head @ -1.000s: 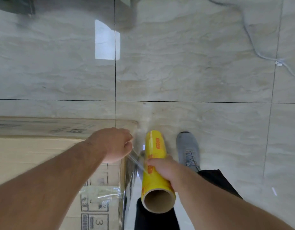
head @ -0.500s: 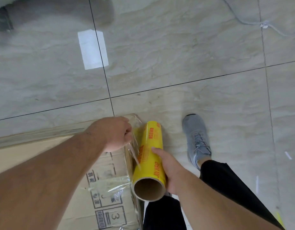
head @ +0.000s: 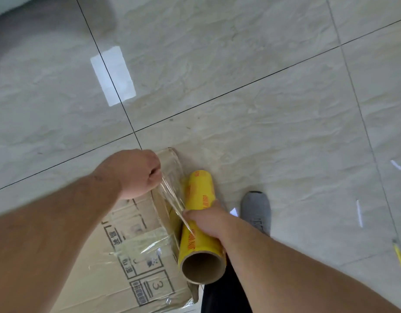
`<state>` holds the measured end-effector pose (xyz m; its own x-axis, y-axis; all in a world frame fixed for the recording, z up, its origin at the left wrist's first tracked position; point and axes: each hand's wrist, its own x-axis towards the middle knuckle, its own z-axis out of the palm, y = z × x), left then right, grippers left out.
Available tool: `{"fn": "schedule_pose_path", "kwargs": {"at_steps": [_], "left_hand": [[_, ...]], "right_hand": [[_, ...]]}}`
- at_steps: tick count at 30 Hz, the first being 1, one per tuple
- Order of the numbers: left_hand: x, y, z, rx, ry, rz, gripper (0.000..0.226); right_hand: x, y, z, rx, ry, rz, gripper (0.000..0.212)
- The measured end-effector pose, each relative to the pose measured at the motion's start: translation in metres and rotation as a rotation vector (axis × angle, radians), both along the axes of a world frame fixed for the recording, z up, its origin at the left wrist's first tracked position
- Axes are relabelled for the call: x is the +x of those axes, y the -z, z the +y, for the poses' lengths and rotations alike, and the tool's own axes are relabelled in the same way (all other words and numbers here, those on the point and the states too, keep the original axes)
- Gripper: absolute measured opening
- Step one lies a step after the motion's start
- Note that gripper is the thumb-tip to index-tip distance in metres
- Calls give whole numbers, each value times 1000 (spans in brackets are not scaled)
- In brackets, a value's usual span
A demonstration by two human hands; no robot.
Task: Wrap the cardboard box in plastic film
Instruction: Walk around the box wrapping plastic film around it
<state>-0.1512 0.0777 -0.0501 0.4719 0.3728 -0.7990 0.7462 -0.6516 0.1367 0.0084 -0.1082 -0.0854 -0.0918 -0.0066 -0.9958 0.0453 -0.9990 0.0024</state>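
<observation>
Two bare forearms reach in from the lower edge over a glossy tiled floor point(head: 240, 64). At the left lies the cardboard box point(head: 131, 263), flat on the floor with its printed top face up; its far corner points up and to the right, and its left and near parts are cut off by the frame edge and covered by the left forearm. Clear film already lies wrinkled over part of its top and right side.

Above the box's far right corner is the left hand point(head: 136, 172), its fingers curled into a fist that pinches the free end of the plastic film point(head: 172, 199). Which fingers do the pinching is hidden by the back of the hand. From that fist a taut, gathered strand of film runs down and right to the roll.

Just beside the box's right edge is the yellow film roll point(head: 198, 222). Its long axis runs roughly parallel to that edge, with the open cardboard core toward the camera and the far end pointing away. Red print on it is too blurred to read. The right hand point(head: 208, 222) wraps round the roll's middle from the right, thumb on top.

Right of the roll stand a grey shoe point(head: 256, 211) and a dark trouser leg point(head: 224, 294). Near the right edge lies a small yellow object point(head: 399, 256), hard to identify.
</observation>
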Motion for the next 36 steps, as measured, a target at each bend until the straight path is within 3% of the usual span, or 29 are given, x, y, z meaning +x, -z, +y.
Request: {"fn": "schedule_pose_path", "kwargs": {"at_steps": [4, 7, 8, 10, 13, 16, 19, 23, 25, 29, 33, 36], "left_hand": [[-2, 3, 1, 12, -18, -7, 57], [-3, 4, 0, 17, -19, -13, 54], [-3, 4, -1, 21, -15, -12, 50], [-3, 4, -1, 28, -7, -6, 47], [-1, 3, -1, 32, 5, 5, 57], [-1, 4, 0, 50, 14, 1, 52], [-1, 4, 2, 54, 13, 11, 51], [1, 2, 2, 68, 36, 48, 47], [7, -3, 0, 93, 134, 77, 49], [40, -20, -24, 96, 543, 120, 41], [57, -26, -67, -6, 576, 233, 34], [50, -21, -70, 28, 672, 241, 29]], "right_hand": [[3, 3, -1, 22, 63, 9, 113], [8, 2, -13, -85, 232, 41, 83], [11, -5, -15, -124, 261, 56, 83], [8, -3, -24, -171, 321, 80, 102], [1, 8, -34, -214, 442, 119, 119], [8, -4, -35, -204, 520, 130, 101], [12, -11, -40, -169, 549, 176, 64], [11, -14, -37, -180, 557, 187, 63], [11, -11, -39, -163, 536, 158, 67], [8, -11, -45, -155, 525, 102, 77], [1, -11, -58, -122, 330, 23, 77], [0, -14, -55, -39, 271, -20, 69]]}}
